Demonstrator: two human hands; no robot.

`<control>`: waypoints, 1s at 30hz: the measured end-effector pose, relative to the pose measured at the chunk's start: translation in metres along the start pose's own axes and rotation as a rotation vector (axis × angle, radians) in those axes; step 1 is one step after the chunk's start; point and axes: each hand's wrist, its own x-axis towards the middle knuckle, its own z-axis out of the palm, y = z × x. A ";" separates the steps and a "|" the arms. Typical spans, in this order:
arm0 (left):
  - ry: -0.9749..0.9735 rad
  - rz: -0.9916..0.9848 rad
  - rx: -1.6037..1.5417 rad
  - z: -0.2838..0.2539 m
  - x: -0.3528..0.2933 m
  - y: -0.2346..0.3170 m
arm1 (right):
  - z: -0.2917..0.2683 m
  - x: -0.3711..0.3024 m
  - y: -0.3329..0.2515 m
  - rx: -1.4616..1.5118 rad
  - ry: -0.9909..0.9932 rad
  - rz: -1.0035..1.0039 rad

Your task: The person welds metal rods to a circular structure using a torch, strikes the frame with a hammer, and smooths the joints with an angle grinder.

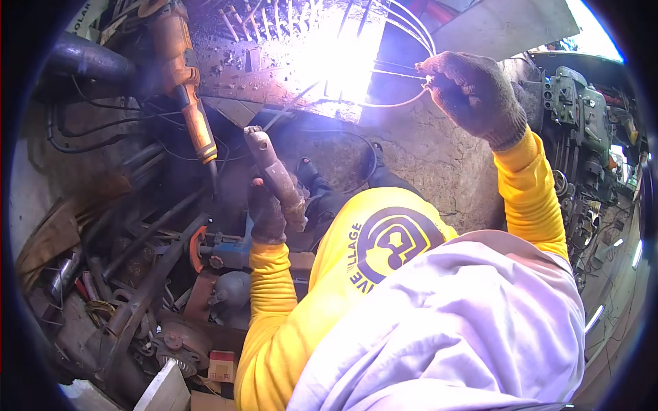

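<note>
Arc: lit; white-violet glare [343,58] over the right part of the bench plate [223,85]. Contact point washed out; cannot tell exactly where the rod tip meets metal.
Step in hand: judged to be welding at the wires' far ends, one hand feeding the rod, the other steadying the wires.
Left hand [267,216]: gloved, closed around the holder [277,171], thumb showing along its side; the other fingers are mostly hidden behind it.
Rod: thin welding rod [293,106], slanting from the holder's upper end up and right into the glare.
Right hand [473,96]: gloved, fingertips pinched together on the wires [400,73], right of the glare and off the plate's edge.
Wires: several, thin, some curved like hoops; they run leftward from the fingertips and are lost in the light. Number and joints cannot be told.
Nearby: row of pegs [266,24] upright on the plate, left of the arc; yellow grinder [199,130] at the plate's left side, pointing down.
Next move calls for: probably a steady right pinch, small rod corrections from the left wrist, right fingertips kept clear of heat.
Risk: a slip of the pinch could shift the wires off line; the glare hides the seam.
</note>
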 end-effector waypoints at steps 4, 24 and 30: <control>0.181 -0.019 -0.017 -0.001 0.002 -0.002 | 0.006 -0.013 0.023 -0.388 0.114 -0.225; 0.465 0.454 3.275 0.079 -0.003 0.022 | 0.004 -0.004 0.006 -0.107 0.038 -0.218; 0.405 0.717 2.428 -0.039 -0.027 -0.028 | 0.005 0.002 0.003 -0.106 0.033 -0.217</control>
